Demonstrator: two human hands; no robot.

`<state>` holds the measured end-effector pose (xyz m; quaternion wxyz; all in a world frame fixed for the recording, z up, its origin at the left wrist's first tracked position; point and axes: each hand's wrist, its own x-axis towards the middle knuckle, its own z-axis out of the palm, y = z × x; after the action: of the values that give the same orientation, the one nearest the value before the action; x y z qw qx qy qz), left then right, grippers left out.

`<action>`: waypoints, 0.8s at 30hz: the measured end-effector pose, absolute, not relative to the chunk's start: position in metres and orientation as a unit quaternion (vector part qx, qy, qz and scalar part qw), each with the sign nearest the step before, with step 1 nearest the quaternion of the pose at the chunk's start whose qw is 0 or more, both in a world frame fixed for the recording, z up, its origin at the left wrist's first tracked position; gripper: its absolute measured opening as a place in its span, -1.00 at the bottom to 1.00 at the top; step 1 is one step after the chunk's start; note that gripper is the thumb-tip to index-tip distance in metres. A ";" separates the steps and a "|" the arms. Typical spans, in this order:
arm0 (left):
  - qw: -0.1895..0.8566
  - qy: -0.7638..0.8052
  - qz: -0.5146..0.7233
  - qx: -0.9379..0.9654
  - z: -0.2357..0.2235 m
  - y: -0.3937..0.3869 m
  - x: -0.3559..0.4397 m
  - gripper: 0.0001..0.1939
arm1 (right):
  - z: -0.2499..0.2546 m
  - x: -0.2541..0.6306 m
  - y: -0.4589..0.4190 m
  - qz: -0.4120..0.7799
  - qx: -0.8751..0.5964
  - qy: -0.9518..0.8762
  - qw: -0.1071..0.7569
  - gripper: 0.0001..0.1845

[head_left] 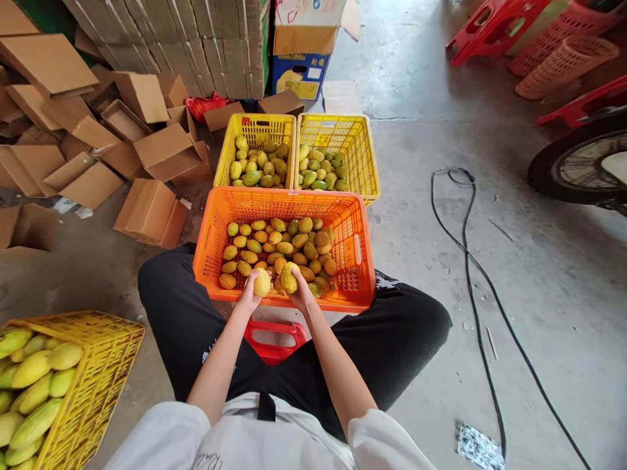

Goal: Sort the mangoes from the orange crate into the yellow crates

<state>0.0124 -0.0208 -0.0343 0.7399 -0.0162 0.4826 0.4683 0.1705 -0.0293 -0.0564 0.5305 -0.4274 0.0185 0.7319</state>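
Note:
My left hand point(249, 295) is closed around a smooth, round yellow melon point(262, 282). In my right hand point(304, 294) sits a second melon point(289, 277), yellow with faint greenish ridges. Both hands are side by side, slightly apart, over the near edge of an orange plastic crate point(350, 303). Inside that crate lie many small oval melons point(285, 248), from green-yellow to orange-brown. Behind it stand two yellow crates, the left one point(221, 150) and the right one point(373, 156), each partly filled with yellow and green melons.
At lower left, a yellow crate point(105, 365) holds larger elongated yellow-green fruit point(34, 372). Cardboard boxes point(166, 153) are heaped at the left. A black cable point(467, 261) runs along the floor at right, near a wheel point(578, 156). Something red point(274, 352) shows between my legs.

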 end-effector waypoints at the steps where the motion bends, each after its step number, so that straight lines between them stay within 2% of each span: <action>1: 0.738 0.487 0.466 -0.032 -0.034 -0.020 0.012 -0.79 | -0.056 0.171 -0.030 0.735 -0.423 0.014 0.530 -0.63; 13: 0.758 0.464 0.452 -0.075 -0.026 -0.015 0.012 -0.67 | -0.052 0.173 -0.030 0.752 -0.422 0.010 0.506 -0.64; 24: 0.748 0.477 0.453 -0.088 -0.030 -0.017 0.011 -0.72 | -0.040 0.174 -0.027 0.770 -0.410 0.025 0.488 -0.67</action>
<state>0.0111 -0.0165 -0.0296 0.7477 -0.0878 0.4774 0.4532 0.1736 -0.0269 -0.0401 0.4884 -0.4101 0.0251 0.7698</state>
